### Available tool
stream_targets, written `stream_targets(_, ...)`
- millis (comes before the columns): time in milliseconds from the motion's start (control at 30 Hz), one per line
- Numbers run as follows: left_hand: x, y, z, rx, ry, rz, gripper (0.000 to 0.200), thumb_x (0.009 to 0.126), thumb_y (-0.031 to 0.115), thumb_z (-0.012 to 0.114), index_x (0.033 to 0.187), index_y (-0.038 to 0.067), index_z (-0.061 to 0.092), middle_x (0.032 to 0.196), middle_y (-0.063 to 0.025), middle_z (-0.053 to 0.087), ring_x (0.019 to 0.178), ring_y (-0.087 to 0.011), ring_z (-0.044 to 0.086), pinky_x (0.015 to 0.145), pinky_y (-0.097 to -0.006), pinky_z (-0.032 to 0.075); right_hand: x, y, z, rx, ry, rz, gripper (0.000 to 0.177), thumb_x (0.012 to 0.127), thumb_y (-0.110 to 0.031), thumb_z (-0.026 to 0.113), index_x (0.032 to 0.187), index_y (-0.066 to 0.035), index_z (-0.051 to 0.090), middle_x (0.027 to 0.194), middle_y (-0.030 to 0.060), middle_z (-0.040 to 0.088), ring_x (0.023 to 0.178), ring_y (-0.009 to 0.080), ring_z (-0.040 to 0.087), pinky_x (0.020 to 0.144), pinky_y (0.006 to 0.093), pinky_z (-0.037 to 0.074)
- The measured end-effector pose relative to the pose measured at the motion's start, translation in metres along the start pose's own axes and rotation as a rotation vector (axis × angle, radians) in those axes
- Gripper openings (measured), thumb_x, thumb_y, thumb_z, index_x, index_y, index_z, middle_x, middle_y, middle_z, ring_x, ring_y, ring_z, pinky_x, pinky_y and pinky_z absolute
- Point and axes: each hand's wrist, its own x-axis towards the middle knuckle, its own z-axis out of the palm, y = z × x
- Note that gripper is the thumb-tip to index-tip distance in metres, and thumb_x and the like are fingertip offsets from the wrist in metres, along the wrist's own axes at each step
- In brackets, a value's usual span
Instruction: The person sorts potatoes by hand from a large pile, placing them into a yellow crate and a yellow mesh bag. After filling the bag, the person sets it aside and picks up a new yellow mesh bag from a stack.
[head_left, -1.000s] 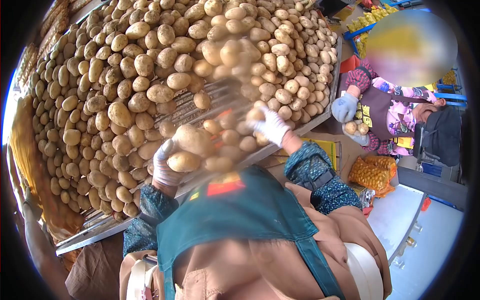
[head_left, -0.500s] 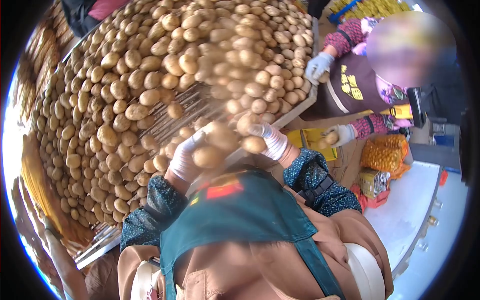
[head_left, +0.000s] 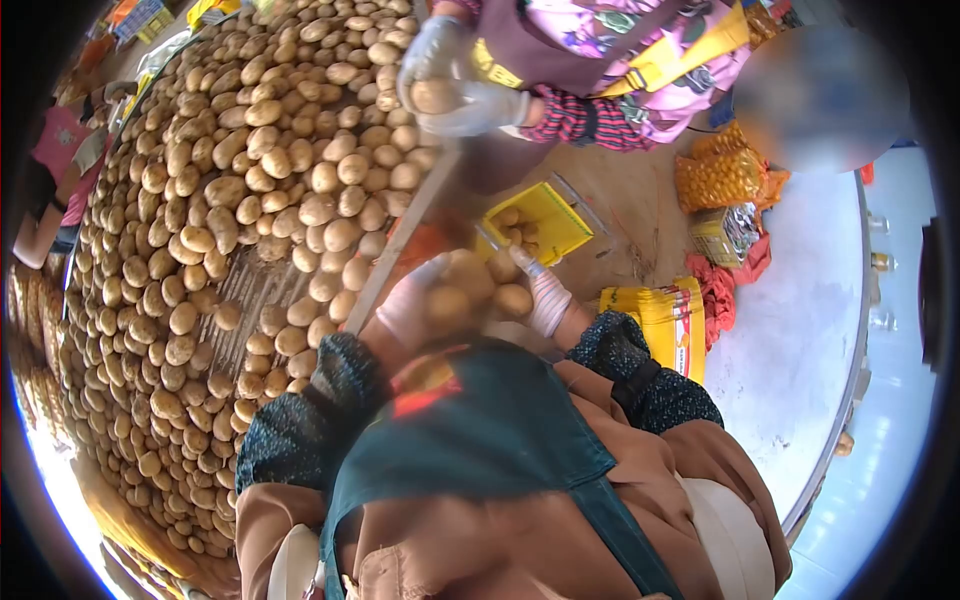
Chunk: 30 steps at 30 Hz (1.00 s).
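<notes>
In front of my apron, my left hand [head_left: 410, 300] and my right hand [head_left: 546, 292], both in white gloves, are closed around several potatoes. On the left side a potato [head_left: 449, 303] sits against my left palm, partly blurred. My right fingers grip another potato [head_left: 514, 300] with a second one [head_left: 503, 267] just above it. Just beyond my hands is a yellow crate [head_left: 572, 228] with a few potatoes inside. To the left, the large heap of potatoes [head_left: 225, 195] lies behind a metal edge [head_left: 400, 235] of the sorting table.
Across from me a co-worker's gloved hands [head_left: 460, 108] hold a potato over the table edge. Flattened yellow packaging [head_left: 665, 325], a filled orange net bag [head_left: 720, 180] and a red cloth [head_left: 712, 300] lie on the right. Another person [head_left: 60, 160] stands at the far left.
My view and body have turned right, so my hands with the potatoes have moved off the heap toward the yellow crate. The co-worker's two hands have come together around a potato.
</notes>
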Motion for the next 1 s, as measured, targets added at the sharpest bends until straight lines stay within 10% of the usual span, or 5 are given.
stream_targets(233, 0.135, -0.025, 0.021, -0.114, -0.495, -0.161, 0.062, 0.099, 0.058, 0.046, 0.136, 0.009, 0.045, 0.131, -0.0182, 0.055, 0.116, -0.0346, 0.056, 0.092, -0.0574, 0.049, -0.013, -0.054, -0.053, 0.233, 0.216, -0.151, 0.054, 0.100, -0.054, 0.047, 0.139, -0.016, 0.048, 0.134, 0.0081, 0.057, 0.118, 0.0300, 0.056, 0.101, 0.0535, 0.046)
stream_targets(400, 0.071, -0.032, 0.051, 0.617, 0.136, 0.067, 0.095, 0.086, 0.064, 0.062, 0.155, 0.009, 0.025, 0.149, -0.0222, 0.040, 0.128, -0.0444, 0.047, 0.104, -0.0595, 0.041, 0.025, -0.064, -0.130, 0.105, 0.251, -0.233, 0.049, 0.100, -0.044, 0.050, 0.138, -0.014, 0.045, 0.142, 0.0124, 0.047, 0.126, 0.0322, 0.048, 0.108, 0.0511, 0.039)
stream_targets(667, -0.029, -0.073, -0.070, 0.883, 0.571, 0.740, 0.038, 0.095, 0.023, 0.065, 0.128, 0.007, 0.063, 0.112, -0.0114, 0.069, 0.104, -0.0220, 0.065, 0.086, -0.0320, 0.053, 0.037, -0.024, -0.075, -0.559, 0.162, -0.004, 0.033, 0.095, -0.026, 0.065, 0.122, -0.007, 0.062, 0.110, 0.0110, 0.067, 0.085, 0.0242, 0.069, 0.073, 0.0397, 0.059)
stream_targets(800, -0.096, -0.083, -0.108, 1.473, 1.202, 1.226, 0.030, 0.084, 0.012, 0.070, 0.112, 0.002, 0.065, 0.098, -0.0167, 0.066, 0.091, -0.0345, 0.064, 0.079, -0.0405, 0.053, 0.041, 0.008, 0.007, -0.990, -0.128, -0.253, 0.031, 0.092, -0.018, 0.070, 0.119, -0.004, 0.065, 0.107, 0.0083, 0.070, 0.085, 0.0164, 0.070, 0.066, 0.0288, 0.058)
stream_targets(1000, -0.151, -0.068, -0.132, 1.860, 1.468, 1.027, 0.027, 0.074, 0.017, 0.072, 0.100, 0.015, 0.064, 0.100, -0.0074, 0.061, 0.095, -0.0306, 0.059, 0.086, -0.0445, 0.044, 0.057, 0.080, 0.121, -1.736, -0.619, -0.611, 0.035, 0.087, -0.016, 0.072, 0.119, -0.004, 0.064, 0.106, 0.0116, 0.070, 0.087, 0.0206, 0.068, 0.079, 0.0326, 0.055)
